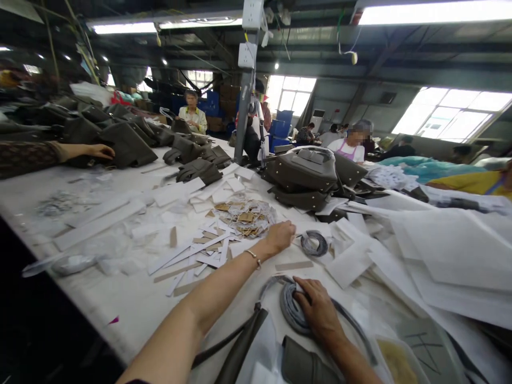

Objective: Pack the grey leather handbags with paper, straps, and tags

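Lower centre of the frame, the large coil [290, 309] on the desk [132, 320] is being touched by the right hand's [318, 306] fingers, clamping not being discernible; mid-frame, the left hand [281, 236] is being held curled beside the small coil [309, 249], any grip being hidden.

Left grip [282, 237] stretched forward, seemingly curled; right grip [315, 304] lower, palm down

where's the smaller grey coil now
In the head view, the smaller grey coil lies right of centre, beside the left hand and beyond the right hand.
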Tool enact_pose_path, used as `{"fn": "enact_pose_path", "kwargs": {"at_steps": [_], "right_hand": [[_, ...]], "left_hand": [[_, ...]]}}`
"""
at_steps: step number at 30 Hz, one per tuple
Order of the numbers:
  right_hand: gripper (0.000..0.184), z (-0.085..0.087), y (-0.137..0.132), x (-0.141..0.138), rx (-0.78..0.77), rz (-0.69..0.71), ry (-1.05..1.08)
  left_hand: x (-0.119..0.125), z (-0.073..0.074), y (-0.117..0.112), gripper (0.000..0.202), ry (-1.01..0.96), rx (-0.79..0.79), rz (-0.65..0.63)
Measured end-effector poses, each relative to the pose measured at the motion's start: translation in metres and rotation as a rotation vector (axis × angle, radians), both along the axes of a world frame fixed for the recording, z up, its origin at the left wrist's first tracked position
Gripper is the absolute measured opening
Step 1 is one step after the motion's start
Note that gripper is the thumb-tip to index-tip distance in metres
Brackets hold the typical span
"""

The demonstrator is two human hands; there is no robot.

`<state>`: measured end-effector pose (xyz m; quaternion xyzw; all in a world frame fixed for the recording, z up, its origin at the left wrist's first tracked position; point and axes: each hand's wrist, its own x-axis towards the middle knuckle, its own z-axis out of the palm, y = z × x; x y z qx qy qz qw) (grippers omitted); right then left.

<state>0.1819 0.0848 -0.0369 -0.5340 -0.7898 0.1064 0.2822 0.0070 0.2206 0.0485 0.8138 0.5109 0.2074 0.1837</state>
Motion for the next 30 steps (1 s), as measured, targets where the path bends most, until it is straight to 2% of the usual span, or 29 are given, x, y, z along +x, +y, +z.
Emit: {"fn": "enact_pose_path", "kwargs": {"at_steps": [4,7,10,13,17,19,21,23,25,27,30], "right_hand": [[0.033,-0.003,0.001,0.001,0.022,-0.007,0.014],[0.032,-0.009,0.003,0.003,0.037,0.009,0.035],[0.033,-0.013,0.006,0.004,0.053,0.017,0.03],[0.035,-0.013,0.006,0.005,0.066,0.007,-0.025],[0.037,-0.006,0.005,0.003,0.139,-0.002,-0.188],[0.047,-0.002,0.006,0.002,0.223,-0.054,-0.274],[0.061,0.001,0.01,0.002,0.233,-0.12,-0.336],[0.064,0.005,0.016,0.005,0.085,-0.125,-0.355],[0.065,0.013,0.024,0.01,-0.16,-0.045,-0.302],[0.072,0.03,0.032,0.014,-0.352,0.026,-0.165],[0.072,0.074,0.033,0.007,-0.429,0.009,0.097]], "left_hand": [[-0.085,0.003,-0.008,0.025,0.106,-0.109,0.284],[-0.131,-0.002,-0.019,0.029,0.154,-0.192,0.407],[-0.145,-0.011,-0.028,0.029,0.137,-0.241,0.434],[-0.14,-0.018,-0.03,0.032,0.061,-0.255,0.437],[-0.137,-0.014,-0.028,0.032,-0.097,-0.246,0.44],[-0.142,-0.006,-0.029,0.029,-0.204,-0.233,0.419],[-0.149,0.007,-0.032,0.026,-0.335,-0.211,0.372],[-0.157,0.025,-0.038,0.028,-0.488,-0.185,0.3],[-0.163,0.046,-0.047,0.031,-0.644,-0.172,0.203],[-0.166,0.069,-0.059,0.035,-0.772,-0.182,0.095],[-0.163,0.096,-0.081,0.039,-0.907,-0.231,-0.044]]}}
